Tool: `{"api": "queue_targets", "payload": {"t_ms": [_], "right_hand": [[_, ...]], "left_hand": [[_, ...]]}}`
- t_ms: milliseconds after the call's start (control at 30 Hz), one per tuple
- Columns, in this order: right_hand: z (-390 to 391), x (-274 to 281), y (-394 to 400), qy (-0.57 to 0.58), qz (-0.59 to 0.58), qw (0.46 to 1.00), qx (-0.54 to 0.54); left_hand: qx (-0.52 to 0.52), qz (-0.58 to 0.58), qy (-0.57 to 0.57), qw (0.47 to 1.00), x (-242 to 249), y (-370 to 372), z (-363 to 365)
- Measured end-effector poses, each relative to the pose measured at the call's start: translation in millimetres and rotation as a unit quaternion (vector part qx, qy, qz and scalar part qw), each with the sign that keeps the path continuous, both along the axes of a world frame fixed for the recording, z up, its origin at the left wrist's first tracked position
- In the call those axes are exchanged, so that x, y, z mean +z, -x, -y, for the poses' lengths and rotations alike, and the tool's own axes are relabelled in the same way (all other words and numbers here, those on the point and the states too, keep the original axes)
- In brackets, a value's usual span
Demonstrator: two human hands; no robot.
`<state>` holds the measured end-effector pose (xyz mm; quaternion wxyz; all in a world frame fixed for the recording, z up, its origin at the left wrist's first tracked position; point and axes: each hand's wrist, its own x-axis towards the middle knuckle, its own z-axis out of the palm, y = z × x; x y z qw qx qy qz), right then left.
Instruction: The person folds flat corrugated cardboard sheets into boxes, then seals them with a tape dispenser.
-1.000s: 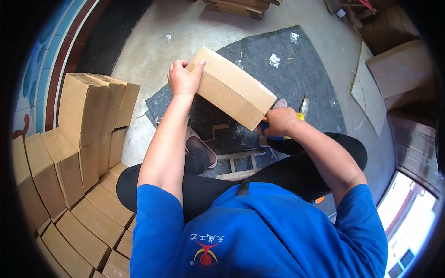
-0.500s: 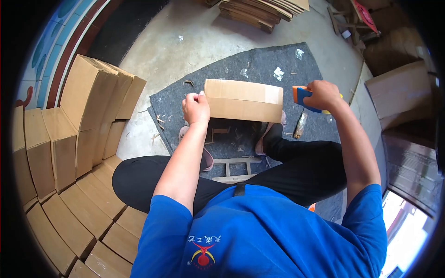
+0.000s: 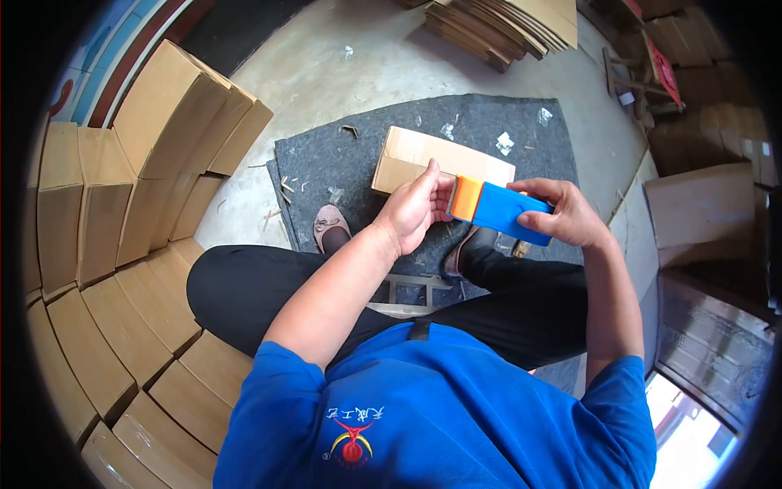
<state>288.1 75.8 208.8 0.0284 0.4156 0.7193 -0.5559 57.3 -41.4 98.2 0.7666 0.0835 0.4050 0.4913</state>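
Observation:
A closed cardboard box [image 3: 432, 149] sits on the dark mat in front of me, its long side slanted a little down to the right. My right hand [image 3: 570, 213] grips a blue and orange tape dispenser [image 3: 501, 213], with the orange end pointing left. Close to that end is my left hand [image 3: 407, 210], thumb raised and fingers stretched out, overlapping the near edge of the box in this view. The left fingertips are right at the orange end and partly hidden by it.
Stacked cardboard boxes [image 3: 175, 114] line my left side. Flattened cardboard [image 3: 497, 37] lies piled at the far side. The dark mat [image 3: 318, 163] carries paper scraps and bits of debris. A low wooden stool [image 3: 407, 292] shows between my legs.
My left hand has let go of the box's left end and opened. The right hand has brought the tape dispenser left and nearer to me. The box now sits more slanted.

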Motion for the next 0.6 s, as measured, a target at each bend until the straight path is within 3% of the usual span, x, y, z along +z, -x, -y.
{"api": "queue_targets", "payload": {"t_ms": [100,267,400,533,600], "right_hand": [[2,-11,-4,0.023,-0.025,0.999,-0.005],[9,-18,8,0.044,0.000,0.998,-0.038],[12,-9,26,-0.003,0.032,0.999,-0.030],[-2,-2,48,-0.067,0.094,0.993,-0.018],[-7,-3,68,-0.130,0.151,0.980,0.005]], "left_hand": [[0.002,0.107,0.027,0.994,-10,2,1],[0.021,0.153,0.047,0.987,-23,1,6],[0.028,-0.018,0.067,0.997,-32,16,-1],[0.121,-0.177,0.128,0.968,-42,88,-20],[0.099,-0.209,0.137,0.963,-49,117,-26]]}}
